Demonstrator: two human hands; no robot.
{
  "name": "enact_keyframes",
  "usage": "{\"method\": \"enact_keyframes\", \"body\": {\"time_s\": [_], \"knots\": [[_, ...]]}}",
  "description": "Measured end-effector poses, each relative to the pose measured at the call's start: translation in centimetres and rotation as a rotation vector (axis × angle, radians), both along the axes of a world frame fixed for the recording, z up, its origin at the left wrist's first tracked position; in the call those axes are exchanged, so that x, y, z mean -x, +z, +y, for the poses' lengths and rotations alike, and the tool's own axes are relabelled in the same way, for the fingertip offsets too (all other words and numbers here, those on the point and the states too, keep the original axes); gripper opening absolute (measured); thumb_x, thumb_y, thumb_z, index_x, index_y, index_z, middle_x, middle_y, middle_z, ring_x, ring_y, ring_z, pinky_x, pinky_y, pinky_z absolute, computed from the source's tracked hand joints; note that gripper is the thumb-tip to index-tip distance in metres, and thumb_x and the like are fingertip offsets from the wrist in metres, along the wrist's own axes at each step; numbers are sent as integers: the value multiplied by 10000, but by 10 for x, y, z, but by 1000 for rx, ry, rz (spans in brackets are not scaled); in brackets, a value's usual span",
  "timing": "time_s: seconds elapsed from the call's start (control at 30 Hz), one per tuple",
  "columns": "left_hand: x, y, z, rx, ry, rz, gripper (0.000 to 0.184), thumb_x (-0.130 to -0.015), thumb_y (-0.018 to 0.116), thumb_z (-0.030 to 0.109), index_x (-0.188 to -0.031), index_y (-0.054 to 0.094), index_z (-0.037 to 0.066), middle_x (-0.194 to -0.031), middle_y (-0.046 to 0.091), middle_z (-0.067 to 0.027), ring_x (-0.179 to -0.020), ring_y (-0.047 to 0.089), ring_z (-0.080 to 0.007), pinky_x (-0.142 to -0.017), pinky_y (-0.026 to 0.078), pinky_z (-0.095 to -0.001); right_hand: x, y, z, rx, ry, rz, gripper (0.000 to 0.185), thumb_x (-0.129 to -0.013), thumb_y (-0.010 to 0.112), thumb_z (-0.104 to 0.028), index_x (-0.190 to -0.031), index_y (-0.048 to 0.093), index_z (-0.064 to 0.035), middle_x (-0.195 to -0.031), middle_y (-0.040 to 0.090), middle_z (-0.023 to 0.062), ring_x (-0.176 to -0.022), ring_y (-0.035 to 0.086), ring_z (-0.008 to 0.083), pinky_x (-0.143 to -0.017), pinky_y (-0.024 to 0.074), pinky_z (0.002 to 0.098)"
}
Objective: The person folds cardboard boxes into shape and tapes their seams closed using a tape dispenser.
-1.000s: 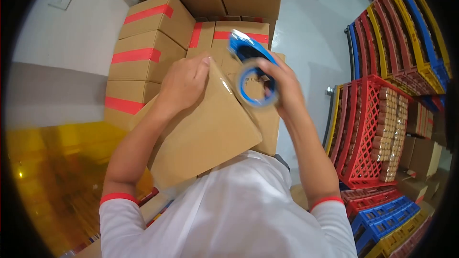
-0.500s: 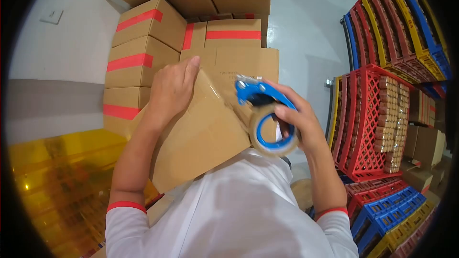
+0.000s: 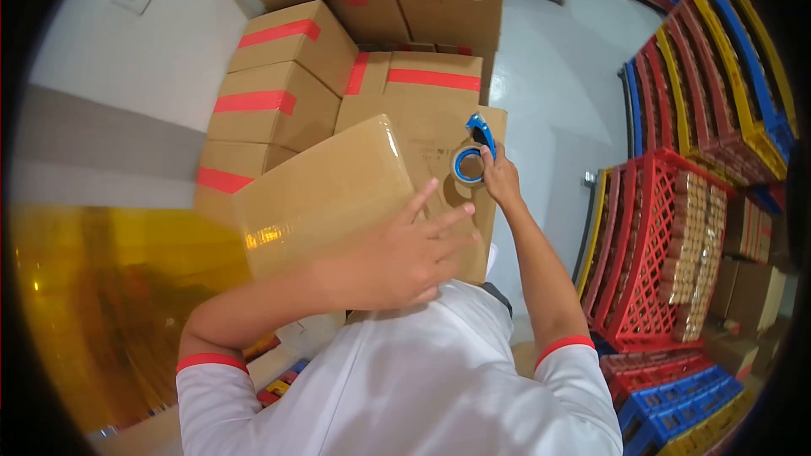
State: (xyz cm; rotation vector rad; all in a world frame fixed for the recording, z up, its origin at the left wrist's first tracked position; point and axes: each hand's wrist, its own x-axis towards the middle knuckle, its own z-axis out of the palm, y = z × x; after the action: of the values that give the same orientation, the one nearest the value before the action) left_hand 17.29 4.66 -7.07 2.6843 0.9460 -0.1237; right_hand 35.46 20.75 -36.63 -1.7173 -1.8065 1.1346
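Observation:
My right hand [image 3: 500, 177] is closed around a blue tape dispenser [image 3: 480, 128] carrying a roll of tape [image 3: 457, 165], held out over the far right side of the boxes. Tilted in front of me is a cardboard box [image 3: 325, 190] with clear, shiny tape along its right edge and another glossy patch at its lower left. My left hand [image 3: 418, 257] is over the near right part of this box, fingers spread, holding nothing; whether the palm presses on the cardboard I cannot tell. Beneath lies another cardboard box [image 3: 439, 131] with small printed text.
Boxes with red tape [image 3: 283, 101] are stacked at the left and back beside a white wall [image 3: 93, 42]. A yellow see-through sheet [image 3: 110, 304] hangs at the lower left. On the right stand stacked crates, including a red crate [image 3: 646, 262] full of packed goods, on a grey floor [image 3: 541, 118].
My left hand has left the box's far edge and come nearer, its fingers spreading. The dispenser has moved away from me in my right hand. The box has turned and tilted.

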Motion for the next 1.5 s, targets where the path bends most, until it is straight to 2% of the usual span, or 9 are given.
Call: {"method": "enact_keyframes", "body": {"time_s": [0.13, 0.27, 0.4, 0.47, 0.83, 0.97, 1.1, 1.4, 1.5], "knots": [[-1, 3, -30, -121, 171, -79, 331, -876, 760, 279, -1173, 742, 132, -1585, 526, -123, -1605, 299, -355, -1273, 202, -697, 27, -41, 20, -96, 113, -79, 475, -1082, 558, -401, -1350, 636, -17, -1196, 686, 327, -1117, 665, 514, -970, 516, 571], [60, 21, -67, -437, 1140, -368, 573, -963, 659, 180, -1522, 570, 91, -1615, 483, -204, -1546, 390, -366, -1265, 295, -504, 32, -52, 23, -144, 272, -192, 531, -1074, 563, -461, -1369, 669, -32, -1108, 695, 282, -1094, 682, 471, -947, 538, 537], [154, -31, -134, -27, 1758, -1401, 694, -1145, 416, 488, -1694, 273, 87, -1631, 460, -183, -1504, 438, -302, -1230, 360, -444, 50, 57, 0, -279, 298, -16, 592, -1077, 555, -506, -1393, 658, -17, -1294, 652, 261, -1194, 665, 424, -1014, 525, 452], [147, -20, -140, 164, 1616, -1658, 716, -1147, 383, 528, -1687, 279, 69, -1644, 424, -190, -1510, 421, -289, -1234, 348, -413, 60, 93, -14, 400, 348, 535, 680, -1112, 469, -560, -1462, 607, 6, -1473, 595, 249, -1289, 641, 384, -1103, 481, 435], [43, 85, -173, -144, 485, -2177, 1102, -1002, 300, 853, -1698, 190, 6, -1704, 326, -210, -1570, 336, -329, -1289, 232, -438, -26, 260, -89, -9, 101, 1321, 644, -1143, 405, -523, -1588, 444, -60, -1522, 575, 109, -1395, 547, 243, -1130, 481, 397], [91, 48, -192, 25, 1235, -1724, 1020, -1037, 324, 793, -1709, 189, 37, -1726, 304, -196, -1589, 313, -330, -1303, 213, -451, -43, 180, -99, 387, 270, 1654, 650, -1133, 406, -581, -1569, 500, -109, -1534, 588, 83, -1426, 533, 245, -1157, 450, 456], [99, -46, -228, 315, 1546, -1860, 763, -1150, 329, 566, -1710, 227, 58, -1732, 315, -166, -1591, 312, -299, -1306, 208, -409, -39, 92, -178, 357, -262, 1243, 586, -1132, 445, -541, -1511, 539, -104, -1476, 609, 69, -1361, 554, 249, -1115, 472, 430], [136, -103, -253, 693, 1752, -1553, 730, -1165, 358, 501, -1657, 324, -36, -1708, 369, -140, -1577, 323, -236, -1288, 255, -370, -36, 102, -244, 207, -99, 687, 491, -1149, 446, -476, -1357, 599, -58, -1246, 646, 62, -1120, 608, 176, -957, 507, 356], [137, -106, -244, 553, 1278, -2050, 722, -1161, 395, 479, -1656, 323, -42, -1693, 390, -146, -1569, 332, -249, -1285, 249, -362, -16, 140, -227, -132, 70, 520, 471, -1155, 447, -455, -1306, 619, -42, -1170, 659, 59, -1039, 626, 152, -904, 519, 331]]}}
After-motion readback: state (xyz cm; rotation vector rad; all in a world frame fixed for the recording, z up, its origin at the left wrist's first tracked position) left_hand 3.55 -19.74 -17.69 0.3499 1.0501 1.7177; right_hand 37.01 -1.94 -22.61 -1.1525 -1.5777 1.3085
